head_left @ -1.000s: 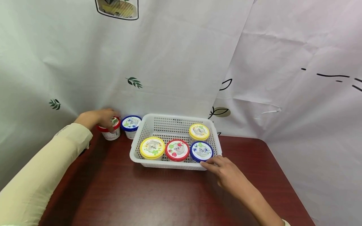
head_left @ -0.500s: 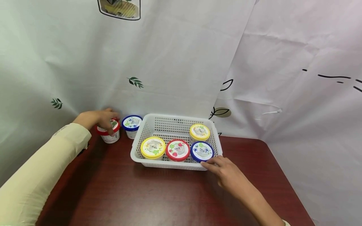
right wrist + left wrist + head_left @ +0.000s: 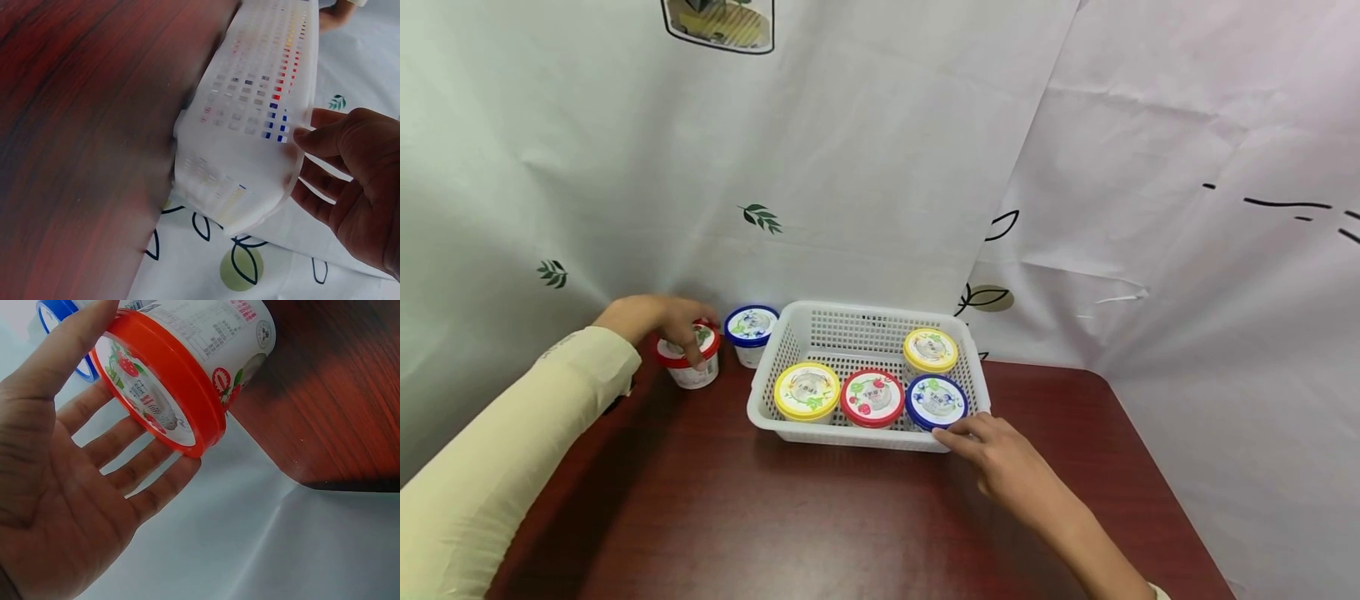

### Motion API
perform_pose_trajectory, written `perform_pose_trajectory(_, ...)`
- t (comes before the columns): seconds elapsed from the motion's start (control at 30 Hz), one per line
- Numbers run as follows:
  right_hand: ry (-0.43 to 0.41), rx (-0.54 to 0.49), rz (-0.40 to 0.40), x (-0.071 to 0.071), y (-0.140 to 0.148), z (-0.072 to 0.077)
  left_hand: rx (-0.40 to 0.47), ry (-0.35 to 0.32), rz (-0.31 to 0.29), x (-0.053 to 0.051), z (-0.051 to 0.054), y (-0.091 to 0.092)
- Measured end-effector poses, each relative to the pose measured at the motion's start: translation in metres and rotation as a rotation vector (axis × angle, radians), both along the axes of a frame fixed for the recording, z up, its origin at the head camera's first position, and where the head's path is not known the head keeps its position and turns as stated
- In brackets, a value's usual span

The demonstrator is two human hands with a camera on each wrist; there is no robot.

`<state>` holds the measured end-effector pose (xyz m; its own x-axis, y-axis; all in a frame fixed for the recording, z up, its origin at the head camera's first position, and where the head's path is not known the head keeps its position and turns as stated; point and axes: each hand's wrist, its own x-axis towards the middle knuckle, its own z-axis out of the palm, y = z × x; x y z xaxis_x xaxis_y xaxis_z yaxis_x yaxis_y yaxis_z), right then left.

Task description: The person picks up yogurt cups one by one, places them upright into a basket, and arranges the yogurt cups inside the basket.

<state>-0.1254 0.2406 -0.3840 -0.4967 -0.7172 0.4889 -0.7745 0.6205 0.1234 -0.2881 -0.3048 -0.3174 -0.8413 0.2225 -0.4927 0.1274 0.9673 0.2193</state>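
Observation:
My left hand (image 3: 664, 321) holds a red-lidded tub (image 3: 187, 369) with strawberries printed on it, thumb on one side of the lid and fingertips along the other. That tub stands upright on the table in the head view. Just right of it, a blue-lidded tub (image 3: 751, 329) stands outside the white plastic basket (image 3: 865, 437). At the basket's near right corner, my right hand (image 3: 1000, 458) pinches the rim, with the thumb outside. Inside the basket are two yellow-lidded tubs (image 3: 807, 390), a red-lidded tub (image 3: 872, 397) and a blue-lidded tub (image 3: 936, 402).
The dark red wooden table (image 3: 820, 517) spreads in front of the basket and to its right. Behind it hangs a pale cloth (image 3: 880, 167) with printed leaves, close to the basket's back side. The table's right edge slants away near the right forearm.
The red-lidded tub in my left hand has slid a little toward me, away from the cloth. The right hand stays on the basket's rim, and the basket keeps its place.

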Motion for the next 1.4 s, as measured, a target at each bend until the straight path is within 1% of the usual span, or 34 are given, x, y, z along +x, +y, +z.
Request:
perform_pose_trajectory(0.17, 0.009, -0.004, 0.001, 0.000, 0.000, -0.001, 0.034, -0.014, -0.002, 0.001, -0.005, -0.003)
perform_pose_trajectory(0.27, 0.008, -0.004, 0.001, 0.001, 0.000, -0.002, 0.032, -0.010, -0.022, 0.001, -0.007, -0.005)
perform_pose_trajectory(0.4, 0.008, -0.010, -0.002, 0.002, 0.001, -0.003, 0.026, -0.002, -0.046, -0.001, -0.006, -0.005)
perform_pose_trajectory(0.53, 0.003, -0.009, -0.013, 0.002, 0.001, -0.003, 0.025, -0.015, -0.061, -0.001, -0.002, -0.003)
perform_pose_trajectory(0.67, -0.001, -0.005, -0.023, 0.002, 0.000, -0.003, 0.012, -0.023, -0.084, -0.001, 0.002, -0.002)
perform_pose_trajectory(0.8, 0.003, -0.007, -0.027, 0.002, 0.000, -0.003, 0.007, -0.033, -0.059, 0.001, 0.009, 0.001)
perform_pose_trajectory(0.9, -0.002, -0.009, -0.026, 0.002, -0.001, -0.003, 0.005, -0.037, -0.034, 0.003, 0.016, 0.006)
perform_pose_trajectory(0.97, -0.007, -0.008, -0.025, 0.002, -0.001, -0.002, -0.002, -0.037, -0.028, 0.004, 0.020, 0.010)
perform_pose_trajectory(1.07, -0.009, -0.005, -0.023, 0.002, -0.001, -0.002, -0.022, -0.027, -0.033, 0.006, 0.027, 0.016)
perform_pose_trajectory(1.17, -0.007, -0.003, -0.026, 0.002, -0.001, -0.002, -0.045, -0.003, -0.036, 0.008, 0.032, 0.023)
perform_pose_trajectory(1.4, -0.011, -0.002, -0.027, 0.003, 0.000, -0.002, -0.080, 0.023, -0.040, 0.017, 0.048, 0.040)
